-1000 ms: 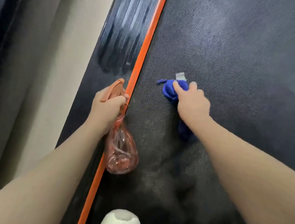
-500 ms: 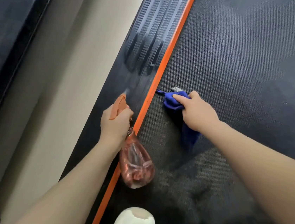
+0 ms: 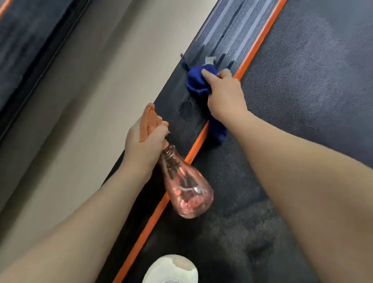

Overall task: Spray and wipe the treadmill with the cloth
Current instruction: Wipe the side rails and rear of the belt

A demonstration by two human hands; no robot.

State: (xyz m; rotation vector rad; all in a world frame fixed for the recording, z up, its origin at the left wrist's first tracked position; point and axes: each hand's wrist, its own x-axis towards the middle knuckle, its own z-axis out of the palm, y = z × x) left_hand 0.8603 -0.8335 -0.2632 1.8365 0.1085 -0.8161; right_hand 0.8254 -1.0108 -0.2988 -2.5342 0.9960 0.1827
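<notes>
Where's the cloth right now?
In the head view the cloth lies on the ribbed side rail, left of the orange stripe, under the right hand.

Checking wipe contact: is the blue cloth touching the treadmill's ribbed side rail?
Touching. Head view: the right hand presses the blue cloth flat on the ribbed side rail, no gap visible.

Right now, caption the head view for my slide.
Right hand wipes treadmill side rail with blue cloth; left hand holds pink spray bottle.
</notes>
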